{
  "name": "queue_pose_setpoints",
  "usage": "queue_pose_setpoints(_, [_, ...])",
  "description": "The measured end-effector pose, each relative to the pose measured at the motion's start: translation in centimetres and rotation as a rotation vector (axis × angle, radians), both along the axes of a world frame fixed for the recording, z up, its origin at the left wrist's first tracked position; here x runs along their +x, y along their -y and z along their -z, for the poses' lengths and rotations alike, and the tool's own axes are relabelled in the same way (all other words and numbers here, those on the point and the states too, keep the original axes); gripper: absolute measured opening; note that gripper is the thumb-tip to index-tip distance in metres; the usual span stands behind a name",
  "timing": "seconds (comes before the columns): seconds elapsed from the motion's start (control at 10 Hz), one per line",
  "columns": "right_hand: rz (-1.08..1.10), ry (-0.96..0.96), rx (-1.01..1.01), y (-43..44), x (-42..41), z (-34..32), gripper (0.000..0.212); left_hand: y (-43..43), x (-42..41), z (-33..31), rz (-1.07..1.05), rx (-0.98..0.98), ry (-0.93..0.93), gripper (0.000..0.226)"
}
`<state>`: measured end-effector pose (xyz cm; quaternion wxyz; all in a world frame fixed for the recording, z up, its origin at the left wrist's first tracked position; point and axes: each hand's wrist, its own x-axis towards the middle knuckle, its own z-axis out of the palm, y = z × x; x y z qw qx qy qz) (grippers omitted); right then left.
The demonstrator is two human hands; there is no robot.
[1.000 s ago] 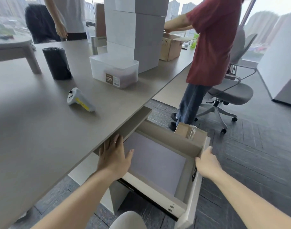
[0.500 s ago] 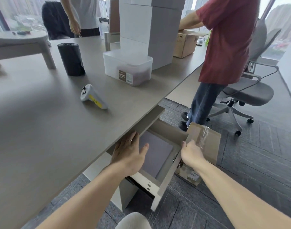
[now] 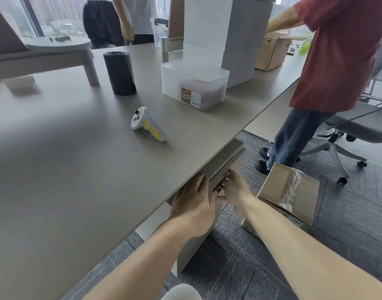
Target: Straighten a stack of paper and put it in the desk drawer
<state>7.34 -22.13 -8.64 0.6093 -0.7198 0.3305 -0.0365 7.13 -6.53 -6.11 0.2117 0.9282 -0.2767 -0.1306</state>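
Soft daylight comes in through the windows (image 3: 55,16) along the far wall and fills the room evenly, bright but not harsh. Shadows are faint and diffuse: a pale one lies beside the black cylinder (image 3: 119,72), another under the white controller (image 3: 147,124), and the space beneath the desk (image 3: 66,169) edge is darker. The tape on the cardboard box (image 3: 288,192) catches a whitish sheen. Wide-angle distortion bends straight lines toward the edges and stretches the forearms at the bottom. The whole frame is slightly soft, with smearing on the near left desk surface and far corners.
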Motion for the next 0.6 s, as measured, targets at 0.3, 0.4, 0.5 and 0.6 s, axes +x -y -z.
queue_pose_setpoints(0.3, [0.047,0.102,0.029,-1.5,1.6,0.5,0.046,0.2,0.3,0.7,0.019,-0.013,0.056,0.063])
queue_pose_setpoints(0.4, [0.032,0.126,0.091,-1.4,1.3,0.2,0.047,0.2,0.0,0.6,0.026,-0.003,0.066,0.063])
queue_pose_setpoints(0.5, [-0.009,0.053,0.155,-1.4,0.3,-0.8,0.058,-0.3,0.1,0.3,0.013,-0.049,0.021,0.063])
queue_pose_setpoints(0.6, [0.062,0.049,0.068,-0.6,-1.6,-2.2,0.062,-1.3,-1.6,-1.7,0.090,-0.223,-0.108,0.061])
